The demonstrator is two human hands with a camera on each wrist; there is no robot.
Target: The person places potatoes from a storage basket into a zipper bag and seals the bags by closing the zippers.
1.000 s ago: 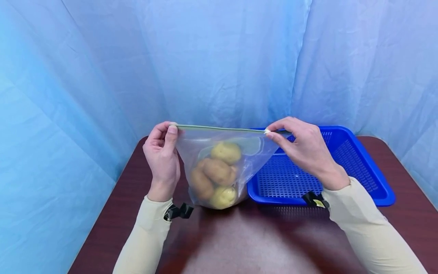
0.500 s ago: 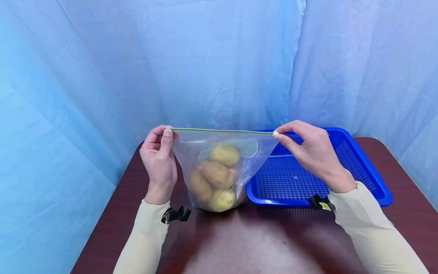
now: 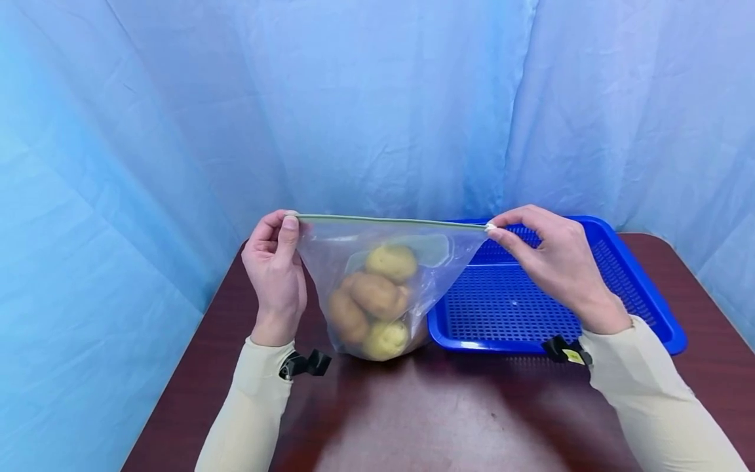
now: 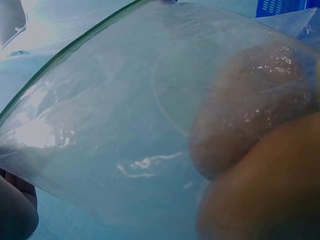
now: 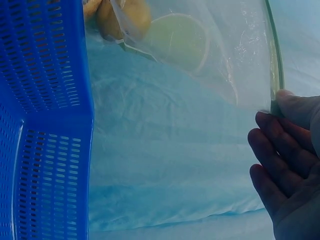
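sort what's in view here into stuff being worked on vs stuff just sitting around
In hand:
- zip bag, held up by its top corners
- potatoes inside the zip bag
- left hand, pinching the left corner
- right hand, pinching the slider end

Sitting around:
- blue basket, nothing visible in it
- table
- blue backdrop cloth

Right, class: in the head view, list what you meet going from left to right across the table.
Left hand → clear bag with potatoes → right hand → blue basket.
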